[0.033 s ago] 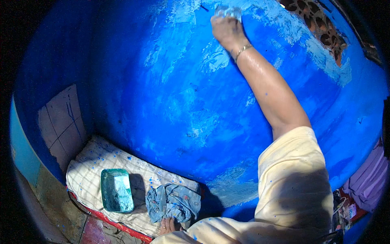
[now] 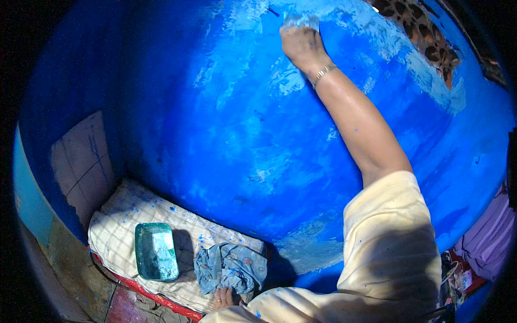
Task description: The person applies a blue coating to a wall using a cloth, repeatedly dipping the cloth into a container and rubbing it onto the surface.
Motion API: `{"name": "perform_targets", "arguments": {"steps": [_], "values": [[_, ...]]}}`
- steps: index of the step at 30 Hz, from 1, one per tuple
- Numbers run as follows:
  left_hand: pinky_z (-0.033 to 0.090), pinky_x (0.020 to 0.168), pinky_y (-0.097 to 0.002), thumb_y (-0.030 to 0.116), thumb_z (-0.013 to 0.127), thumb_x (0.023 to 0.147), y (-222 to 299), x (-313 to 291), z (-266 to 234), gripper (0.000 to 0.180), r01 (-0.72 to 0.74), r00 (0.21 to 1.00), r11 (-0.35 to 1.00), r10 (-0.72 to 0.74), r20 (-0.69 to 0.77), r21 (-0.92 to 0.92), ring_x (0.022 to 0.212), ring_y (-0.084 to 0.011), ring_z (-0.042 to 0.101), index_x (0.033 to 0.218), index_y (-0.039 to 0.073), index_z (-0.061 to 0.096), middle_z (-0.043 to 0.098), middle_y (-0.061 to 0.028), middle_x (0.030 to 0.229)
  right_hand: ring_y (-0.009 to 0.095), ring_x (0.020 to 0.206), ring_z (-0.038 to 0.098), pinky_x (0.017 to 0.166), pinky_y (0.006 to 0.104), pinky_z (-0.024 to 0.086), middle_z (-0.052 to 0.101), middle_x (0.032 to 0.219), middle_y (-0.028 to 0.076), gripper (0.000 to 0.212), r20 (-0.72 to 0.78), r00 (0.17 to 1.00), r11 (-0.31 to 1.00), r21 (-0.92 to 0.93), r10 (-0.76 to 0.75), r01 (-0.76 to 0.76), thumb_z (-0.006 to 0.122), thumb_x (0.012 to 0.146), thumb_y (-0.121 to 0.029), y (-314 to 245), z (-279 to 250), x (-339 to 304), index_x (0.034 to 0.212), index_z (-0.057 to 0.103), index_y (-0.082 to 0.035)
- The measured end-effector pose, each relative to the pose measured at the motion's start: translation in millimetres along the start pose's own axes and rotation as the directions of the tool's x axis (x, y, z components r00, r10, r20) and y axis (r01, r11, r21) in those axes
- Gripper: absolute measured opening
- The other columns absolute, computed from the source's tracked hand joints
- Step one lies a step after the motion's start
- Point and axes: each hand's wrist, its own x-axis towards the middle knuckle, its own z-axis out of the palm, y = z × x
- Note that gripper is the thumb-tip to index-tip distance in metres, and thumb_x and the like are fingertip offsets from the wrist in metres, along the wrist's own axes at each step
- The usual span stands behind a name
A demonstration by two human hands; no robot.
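My right hand [image 2: 305, 47], with a bracelet at its wrist, is closed on a wide flat putty knife [image 2: 301, 21] held against the blue wall [image 2: 215, 156]. The blade lies among pale blue smears of putty [image 2: 288, 78]; its handle is hidden in my fist. Below me, a crumpled blue patterned cloth [image 2: 230, 268] lies on a paint-spotted white pad [image 2: 116, 237]. Next to it stands a green rectangular tub [image 2: 156, 252] with pale paste inside. Bare digits [image 2: 223, 297] show at the cloth's near edge; whether they are my left hand's fingers or toes I cannot tell.
Perforated reddish bricks [image 2: 423, 37] show in a broken opening at the upper right. A tiled patch [image 2: 83, 167] is on the left wall. Purple fabric [image 2: 489, 231] hangs at the right, above some small clutter [image 2: 455, 277]. The pad has a red edge [image 2: 156, 300].
My right hand and the putty knife have shifted slightly down the wall. The tub, the cloth and the digits beside it stay in place.
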Motion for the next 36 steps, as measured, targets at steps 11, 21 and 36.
{"name": "perform_targets", "arguments": {"steps": [11, 21, 36], "values": [[0.04, 0.096, -0.0518, 0.043, 0.064, 0.068, 10.9, 17.5, 2.8, 0.067, -0.095, 0.995, 0.993, 0.095, 0.0, -0.069, 0.106, -0.0427, 0.051, 0.117, -0.001, 0.053, 0.054, -0.0198, 0.114, 0.035, 0.069, 0.063, 0.061, 0.0438, 0.049, 0.063, 0.075, 0.019, 0.02, -0.289, 0.952, 0.986, -0.096, 0.106, -0.139, 0.049, 0.079, -0.015, 135.4, 24.3, 85.3, 0.076, 0.067, -0.006], [0.049, 0.089, -0.0469, 0.023, 0.06, 0.077, 9.8, 23.8, -12.3, 0.034, -0.106, 0.984, 0.994, 0.1, -0.146, -0.033, 0.101, -0.0353, 0.057, 0.107, 0.006, 0.06, 0.061, -0.0128, 0.107, 0.033, 0.06, 0.062, 0.055, 0.0393, 0.047, 0.062, 0.067, 0.02, 0.02, -0.583, 0.813, 0.921, 0.326, 0.017, 0.215, 0.055, 0.075, -0.017, 67.8, -99.3, 45.2, 0.066, 0.067, -0.004], [0.046, 0.092, -0.0472, 0.022, 0.06, 0.076, 7.9, 20.9, -9.7, 0.035, -0.048, 0.994, 0.999, 0.046, -0.094, -0.021, 0.101, -0.0367, 0.057, 0.106, 0.007, 0.061, 0.061, -0.0117, 0.108, 0.037, 0.076, 0.063, 0.071, 0.0432, 0.05, 0.064, 0.078, 0.02, 0.016, 0.168, 0.979, 0.993, -0.02, 0.118, -0.116, 0.055, 0.073, -0.013, 76.6, -41.5, 54.3, 0.08, 0.068, -0.007]]}}
